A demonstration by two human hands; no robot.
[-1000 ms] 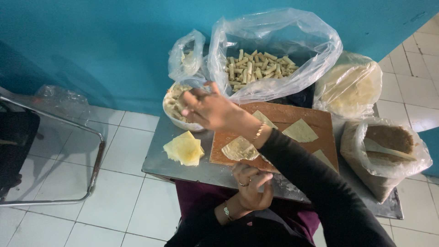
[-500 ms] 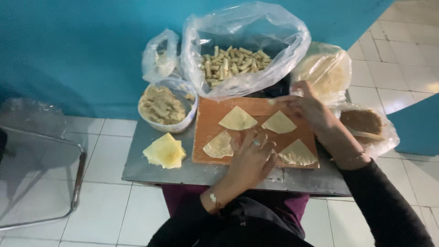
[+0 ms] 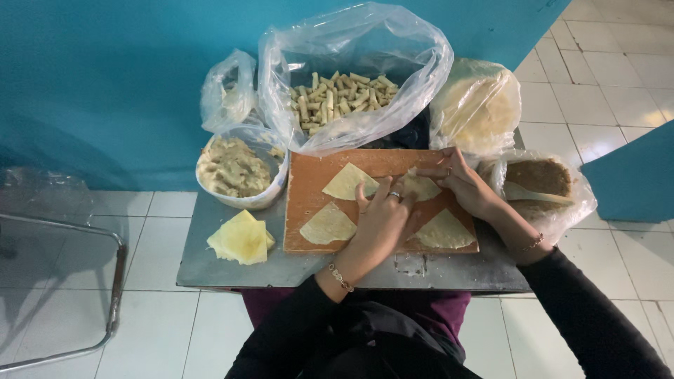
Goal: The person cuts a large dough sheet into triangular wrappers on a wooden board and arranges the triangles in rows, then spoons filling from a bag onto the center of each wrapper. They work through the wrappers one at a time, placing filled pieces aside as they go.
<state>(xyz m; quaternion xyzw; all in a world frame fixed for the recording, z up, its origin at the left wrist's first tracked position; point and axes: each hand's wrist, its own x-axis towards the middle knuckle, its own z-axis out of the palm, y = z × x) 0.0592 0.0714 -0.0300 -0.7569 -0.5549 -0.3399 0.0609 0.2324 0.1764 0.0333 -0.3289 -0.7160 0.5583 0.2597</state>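
Our left hand (image 3: 382, 217) and right hand (image 3: 460, 184) pinch a thin, pale triangular wrapper (image 3: 420, 187) on the orange wooden board (image 3: 309, 203), between three flat wrappers, on the grey metal table (image 3: 217, 263).

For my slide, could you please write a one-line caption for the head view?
Both hands, left hand and right hand, work a pastry wrapper on a wooden board beside a bowl of filling.

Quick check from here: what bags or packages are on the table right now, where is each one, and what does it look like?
Big clear bag: back centre, open, holds pale rolled sticks.
Small clear bag: back left, knotted, pale contents.
Wrapper bag: back right, clear, round stack of pale sheets.
Paste bag: right edge, clear, brown paste with a spoon.
No labels, signs or screens in view.
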